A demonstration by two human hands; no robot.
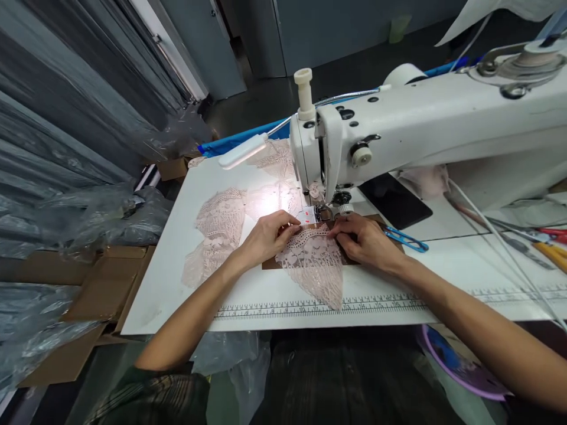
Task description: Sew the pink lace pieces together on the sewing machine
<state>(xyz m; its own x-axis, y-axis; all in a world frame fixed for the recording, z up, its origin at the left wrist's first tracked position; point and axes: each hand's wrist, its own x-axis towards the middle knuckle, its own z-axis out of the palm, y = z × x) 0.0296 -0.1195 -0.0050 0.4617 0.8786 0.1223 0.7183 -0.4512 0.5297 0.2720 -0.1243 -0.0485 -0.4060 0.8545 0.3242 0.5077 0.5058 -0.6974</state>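
A pale pink lace piece (313, 264) with a scalloped trim along its top lies at the sewing machine's needle area (322, 212), over a brown strip (271, 263). My left hand (271, 236) pinches the lace's upper left edge, thumb and forefinger together. On the other side, my right hand (364, 241) has curled fingers closed on the upper right edge of the lace, close to the presser foot. Blue thread snips (406, 238) lie just beyond my right hand. More joined lace pieces (221, 221) spread across the table left of the needle.
The white sewing machine (398, 127) spans the right side, with a lit lamp (243, 151) at its head. A black phone (395, 199) lies under its arm. Scissors and tools (551, 248) sit far right. A printed ruler (274, 309) follows the table's front edge. Cardboard boxes (106, 283) stand left.
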